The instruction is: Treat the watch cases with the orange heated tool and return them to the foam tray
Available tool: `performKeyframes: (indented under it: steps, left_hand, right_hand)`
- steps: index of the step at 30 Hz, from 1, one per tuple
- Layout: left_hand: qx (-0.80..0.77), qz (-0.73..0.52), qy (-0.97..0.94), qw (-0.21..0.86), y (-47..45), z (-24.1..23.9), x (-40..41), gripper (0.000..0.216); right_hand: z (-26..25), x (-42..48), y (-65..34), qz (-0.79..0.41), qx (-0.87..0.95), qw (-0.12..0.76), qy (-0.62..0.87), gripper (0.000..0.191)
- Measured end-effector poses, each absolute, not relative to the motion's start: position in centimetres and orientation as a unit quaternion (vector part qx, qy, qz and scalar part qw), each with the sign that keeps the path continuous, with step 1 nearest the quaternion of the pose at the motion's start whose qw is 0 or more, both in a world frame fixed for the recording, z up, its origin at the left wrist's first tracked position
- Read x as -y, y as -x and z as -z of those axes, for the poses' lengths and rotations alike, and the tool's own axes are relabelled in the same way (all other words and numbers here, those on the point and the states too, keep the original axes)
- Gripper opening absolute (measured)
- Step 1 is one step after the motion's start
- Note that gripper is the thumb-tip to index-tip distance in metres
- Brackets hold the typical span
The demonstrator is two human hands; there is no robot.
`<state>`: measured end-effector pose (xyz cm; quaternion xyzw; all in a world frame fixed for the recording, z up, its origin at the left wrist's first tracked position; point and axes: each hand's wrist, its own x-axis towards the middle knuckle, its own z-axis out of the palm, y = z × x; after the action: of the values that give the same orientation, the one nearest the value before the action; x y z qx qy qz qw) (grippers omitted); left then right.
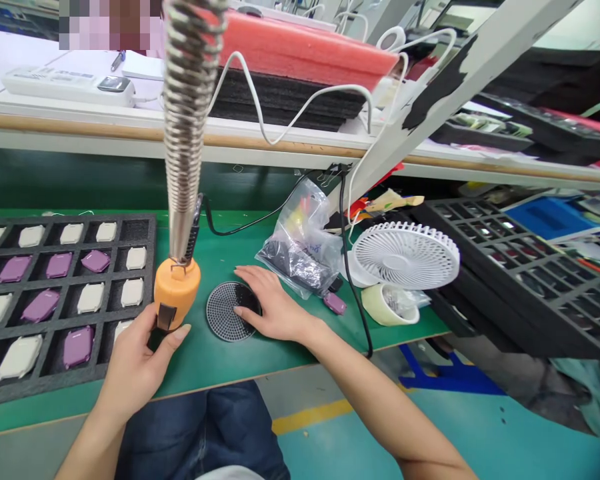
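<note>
My left hand (143, 363) is closed around the lower part of an orange electric screwdriver (177, 290), which hangs upright from a coiled metal spring (185, 120). Its lower end is hidden behind my hand. My right hand (275, 307) lies over the right side of a round black perforated tray (226, 313), fingers stretched and thumb apart. I cannot make out anything in its fingers. Just left of my left hand is a black foam tray (153, 247) with purple watch-like cases (79, 347) and off-white ones (91, 298) in its compartments.
Beyond my right hand lie a clear plastic bag (305, 250) and a purple case (335, 303). A white fan (405, 257) and a cream cup (387, 307) stand to the right, with a black cable (350, 267) before them. A shelf (280, 158) crosses above the green bench (245, 367).
</note>
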<state>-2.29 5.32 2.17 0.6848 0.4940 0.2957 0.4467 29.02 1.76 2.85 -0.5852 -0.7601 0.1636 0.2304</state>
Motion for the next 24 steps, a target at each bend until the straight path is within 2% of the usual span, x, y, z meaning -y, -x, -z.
performKeyframes:
  steps: [24]
  left_hand:
    - [-0.483,-0.295,-0.694,0.445,2.4,-1.9,-5.6,0.039]
  right_hand:
    - [-2.5,-4.2,-29.4,-0.147,0.771,0.24,0.571,0.053]
